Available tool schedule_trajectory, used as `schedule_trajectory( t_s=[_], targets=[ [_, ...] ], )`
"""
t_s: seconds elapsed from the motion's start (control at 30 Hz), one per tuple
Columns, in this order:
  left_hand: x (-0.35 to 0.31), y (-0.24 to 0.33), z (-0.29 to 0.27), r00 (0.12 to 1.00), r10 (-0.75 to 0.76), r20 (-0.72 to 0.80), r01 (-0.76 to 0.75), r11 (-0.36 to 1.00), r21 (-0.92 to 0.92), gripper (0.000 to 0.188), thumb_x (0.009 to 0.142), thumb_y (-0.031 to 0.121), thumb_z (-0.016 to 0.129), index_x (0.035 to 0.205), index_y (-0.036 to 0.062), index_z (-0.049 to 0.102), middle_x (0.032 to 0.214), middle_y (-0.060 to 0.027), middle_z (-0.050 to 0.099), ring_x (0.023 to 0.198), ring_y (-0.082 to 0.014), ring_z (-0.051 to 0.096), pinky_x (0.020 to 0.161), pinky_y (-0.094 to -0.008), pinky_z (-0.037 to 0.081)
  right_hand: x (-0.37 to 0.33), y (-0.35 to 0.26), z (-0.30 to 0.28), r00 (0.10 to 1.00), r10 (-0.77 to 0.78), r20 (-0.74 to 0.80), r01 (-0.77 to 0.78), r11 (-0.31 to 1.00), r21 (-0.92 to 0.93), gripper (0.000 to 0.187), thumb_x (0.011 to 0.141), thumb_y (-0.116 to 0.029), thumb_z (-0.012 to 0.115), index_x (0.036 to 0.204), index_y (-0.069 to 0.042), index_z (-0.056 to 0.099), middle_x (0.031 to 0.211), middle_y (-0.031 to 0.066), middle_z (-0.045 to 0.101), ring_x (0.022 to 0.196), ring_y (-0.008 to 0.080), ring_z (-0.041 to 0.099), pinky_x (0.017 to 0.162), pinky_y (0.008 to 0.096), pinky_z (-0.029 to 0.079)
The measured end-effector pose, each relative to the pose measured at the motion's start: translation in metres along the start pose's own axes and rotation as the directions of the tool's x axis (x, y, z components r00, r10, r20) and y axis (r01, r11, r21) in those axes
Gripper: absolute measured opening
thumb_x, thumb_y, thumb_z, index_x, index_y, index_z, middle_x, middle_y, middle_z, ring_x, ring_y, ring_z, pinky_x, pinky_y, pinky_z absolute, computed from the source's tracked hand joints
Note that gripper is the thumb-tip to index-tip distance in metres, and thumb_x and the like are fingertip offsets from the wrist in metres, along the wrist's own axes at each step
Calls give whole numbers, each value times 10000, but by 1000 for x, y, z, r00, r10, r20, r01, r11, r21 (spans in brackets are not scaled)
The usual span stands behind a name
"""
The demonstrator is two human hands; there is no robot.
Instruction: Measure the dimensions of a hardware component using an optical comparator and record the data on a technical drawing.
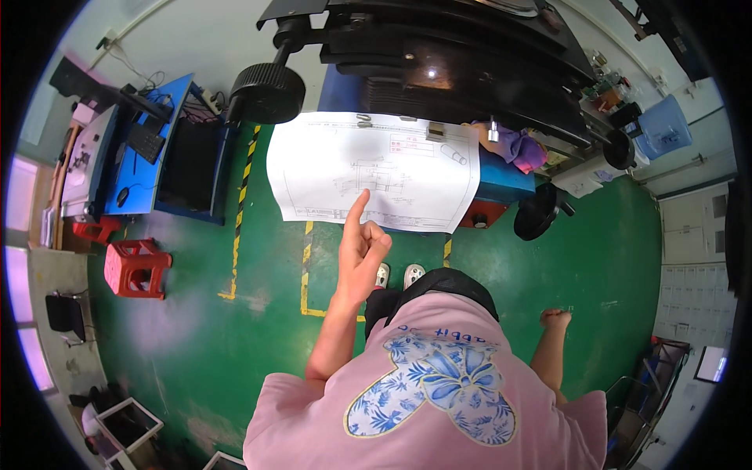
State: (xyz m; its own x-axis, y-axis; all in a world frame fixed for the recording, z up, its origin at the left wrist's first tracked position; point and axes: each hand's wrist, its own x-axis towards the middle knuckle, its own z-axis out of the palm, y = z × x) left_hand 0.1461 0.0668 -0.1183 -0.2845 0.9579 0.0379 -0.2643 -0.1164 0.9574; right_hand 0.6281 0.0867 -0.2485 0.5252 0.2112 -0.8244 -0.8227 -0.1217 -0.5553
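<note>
A white sheet with a technical drawing (313, 164) hangs in front of me, with small clips along its top edge under a black machine. My left hand (362, 254) is raised to it, index finger stretched out at the figure near the middle and the other fingers loosely curled. Nothing is in that hand, and whether the fingertip touches the paper is hard to tell. Out to the right, away from the sheet, my right hand (556, 317) hangs low with its fingers curled in; no held thing shows.
The black machine (462, 70) spans the top, with a ribbed knob (268, 92) at left and a handwheel (536, 212) at right. Purple cloth (521, 149) lies beside the sheet. At left stand a blue desk (133, 176) and a red stool (135, 266). Yellow-black tape (244, 196) marks the green floor.
</note>
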Motion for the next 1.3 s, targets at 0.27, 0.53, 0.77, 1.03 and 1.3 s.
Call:
schedule_trajectory(
  t_s=[0.27,0.53,0.77,1.03,1.3],
  targets=[
    [23,-8,13,996,-86,40,85,996,12,643,726,36,467,1273,58,129,589,30,371,539,-59,352,493,-178,291,47,57,-83,922,-145,-359,149,989,-18,347,754,-367,322,861,-58,438,833,55,449,723,193,414,648,330,339],
    [24,-10,43,926,-130,354,91,988,125,471,731,42,450,1180,17,309,648,-23,448,595,-88,425,480,-182,319,33,38,-47,974,37,-225,20,970,244,275,735,-362,410,595,-131,360,513,-9,329,437,109,318,419,254,300],
    [9,-1,17,965,-143,221,114,984,141,317,726,25,446,1039,-25,430,662,-33,464,597,-90,439,490,-186,344,-72,-60,114,594,-468,654,501,852,153,238,765,-348,437,717,-118,468,528,-15,382,459,114,375,475,231,356],
    [-17,10,21,995,-95,24,93,992,87,295,726,24,469,1012,-39,437,682,-40,488,610,-89,461,546,-196,375,-207,-83,242,167,74,983,764,621,-177,570,757,-519,357,1031,-33,470,889,111,555,724,222,561,583,315,454],
    [-52,-11,-2,973,-28,-229,51,994,96,276,702,25,458,973,-30,459,629,-53,492,518,-96,458,499,-199,381,-208,-71,277,235,126,964,819,509,-266,416,743,-389,485,964,-36,494,911,95,530,681,208,549,526,348,458]
  ],
)
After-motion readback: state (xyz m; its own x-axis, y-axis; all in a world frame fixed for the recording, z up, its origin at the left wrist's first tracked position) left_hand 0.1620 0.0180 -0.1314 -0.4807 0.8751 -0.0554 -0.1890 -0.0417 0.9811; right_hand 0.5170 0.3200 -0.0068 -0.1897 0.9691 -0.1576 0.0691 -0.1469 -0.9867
